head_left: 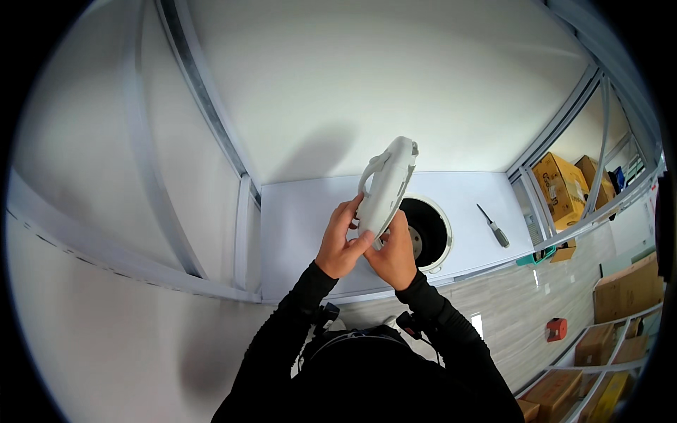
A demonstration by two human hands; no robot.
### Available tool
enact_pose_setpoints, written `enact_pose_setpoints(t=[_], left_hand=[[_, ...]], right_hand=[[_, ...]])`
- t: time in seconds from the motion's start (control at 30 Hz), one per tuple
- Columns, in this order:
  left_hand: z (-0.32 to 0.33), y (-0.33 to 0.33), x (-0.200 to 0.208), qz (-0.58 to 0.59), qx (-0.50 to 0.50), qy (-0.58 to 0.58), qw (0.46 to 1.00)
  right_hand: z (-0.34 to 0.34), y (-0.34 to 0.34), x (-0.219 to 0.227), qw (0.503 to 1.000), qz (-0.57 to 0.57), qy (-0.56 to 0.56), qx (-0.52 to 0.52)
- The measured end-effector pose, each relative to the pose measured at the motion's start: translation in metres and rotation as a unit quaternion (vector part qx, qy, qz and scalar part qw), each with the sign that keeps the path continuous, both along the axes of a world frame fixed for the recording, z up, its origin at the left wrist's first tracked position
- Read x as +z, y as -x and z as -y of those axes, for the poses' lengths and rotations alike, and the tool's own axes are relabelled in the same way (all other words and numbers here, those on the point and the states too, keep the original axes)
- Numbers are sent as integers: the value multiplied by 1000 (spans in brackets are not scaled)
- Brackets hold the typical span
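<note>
Both my hands hold a white rice cooker lid (389, 185), tilted up on its edge above the table. A curved handle stands out from its left face; the other face is mostly turned away. My left hand (341, 242) grips the lower left side, with its thumb across the bottom edge. My right hand (394, 256) has its fingers closed on the lower right edge. Just behind and to the right of my right hand stands the round white cooker body (445, 218), its inside black. Right of that lies a screwdriver (495, 228) with a grey handle.
The white table (303, 211) meets a pale wall at the back and metal frame posts at both sides. Beyond the right post are cardboard boxes (559, 189) and a teal basket (536, 256). A red object (556, 329) sits on the floor near shelves of boxes.
</note>
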State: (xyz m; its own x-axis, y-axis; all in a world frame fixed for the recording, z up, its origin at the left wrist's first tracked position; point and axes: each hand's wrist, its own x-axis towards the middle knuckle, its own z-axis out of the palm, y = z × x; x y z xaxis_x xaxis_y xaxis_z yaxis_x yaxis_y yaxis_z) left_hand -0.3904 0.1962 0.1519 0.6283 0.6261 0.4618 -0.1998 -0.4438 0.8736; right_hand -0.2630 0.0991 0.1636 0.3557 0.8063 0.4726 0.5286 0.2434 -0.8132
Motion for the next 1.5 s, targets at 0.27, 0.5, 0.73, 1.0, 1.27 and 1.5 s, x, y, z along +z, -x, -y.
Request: enact_pose_setpoints(t=[0.27, 0.5, 0.73, 1.0, 1.27, 1.5], left_hand=[[1, 0, -4, 12, 7, 12, 1000], [2, -3, -6, 11, 41, -22, 999], [0, 2, -10, 20, 44, 41, 998], [1, 2, -12, 30, 37, 36, 998], [4, -1, -15, 34, 49, 36, 998], [5, -2, -17, 37, 65, 28, 997]], right_hand=[[10, -3, -5, 999, 48, 12, -2], [12, -6, 4, 997, 72, 18, -1], [13, -4, 9, 994, 102, 27, 21], [15, -6, 13, 995, 86, 39, 37], [17, -10, 17, 993, 97, 35, 49], [20, -12, 19, 993, 95, 44, 53]])
